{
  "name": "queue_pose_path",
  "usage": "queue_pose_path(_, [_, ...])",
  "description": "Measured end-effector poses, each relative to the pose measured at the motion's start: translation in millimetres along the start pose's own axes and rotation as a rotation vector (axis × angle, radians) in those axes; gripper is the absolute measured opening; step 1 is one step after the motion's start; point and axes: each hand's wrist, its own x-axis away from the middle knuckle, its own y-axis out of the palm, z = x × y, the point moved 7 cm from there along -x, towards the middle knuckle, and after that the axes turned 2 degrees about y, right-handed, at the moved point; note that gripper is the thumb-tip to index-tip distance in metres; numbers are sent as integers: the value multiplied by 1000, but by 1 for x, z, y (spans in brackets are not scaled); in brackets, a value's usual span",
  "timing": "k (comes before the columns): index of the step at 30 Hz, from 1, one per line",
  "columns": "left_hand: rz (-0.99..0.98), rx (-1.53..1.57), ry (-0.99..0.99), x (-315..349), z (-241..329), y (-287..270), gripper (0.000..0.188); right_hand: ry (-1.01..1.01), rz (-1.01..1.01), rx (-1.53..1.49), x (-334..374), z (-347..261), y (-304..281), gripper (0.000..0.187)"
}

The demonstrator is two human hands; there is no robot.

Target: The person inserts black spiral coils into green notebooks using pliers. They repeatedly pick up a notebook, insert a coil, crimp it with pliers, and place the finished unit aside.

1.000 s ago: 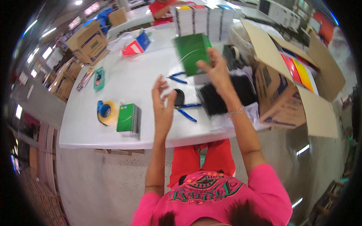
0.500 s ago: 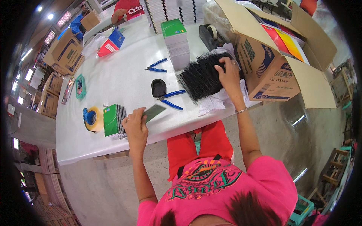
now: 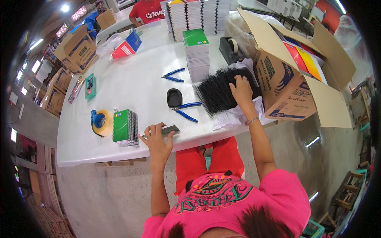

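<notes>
My left hand [image 3: 158,139] grips a small green-covered notepad [image 3: 171,129] low at the table's front edge, its fingers over the top side. Just left of it lies a stack of green spiral notebooks [image 3: 122,126] with dark coils along the right side. My right hand [image 3: 242,93] rests on a heap of black spiral binding coils [image 3: 216,89], fingers curled into them; exactly how many coils they pinch is hidden. The coils lie on a white cloth [image 3: 234,119]. Between my hands are blue-handled pliers [image 3: 186,111] beside a black cup-shaped piece [image 3: 174,97].
A second pair of blue pliers [image 3: 174,74] lies farther back. A tall stack of green pads [image 3: 197,59] and a tape dispenser [image 3: 231,50] stand behind the coils. An open cardboard box [image 3: 283,87] is at right; tape rolls [image 3: 104,122] lie left. A person in red [image 3: 147,12] is across.
My left hand has lowered the notepad from a tilted, raised position toward the table edge. My right hand stays at the coils, its fingers shifted slightly. The view has moved a little.
</notes>
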Motion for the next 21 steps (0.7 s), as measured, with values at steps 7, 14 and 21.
queue_pose_path(7, [165, -1, -77, -4, 2, 6, 58, 83, -12, 9, 12, 5, -10, 39])
queue_pose_path(14, [295, 8, -110, 0, -6, 17, 60, 138, -30, -142, 34, 18, -21, 37])
queue_pose_path(21, [275, -4, -110, -7, 1, 15, 47, 131, -27, -218, 28, 23, -20, 26])
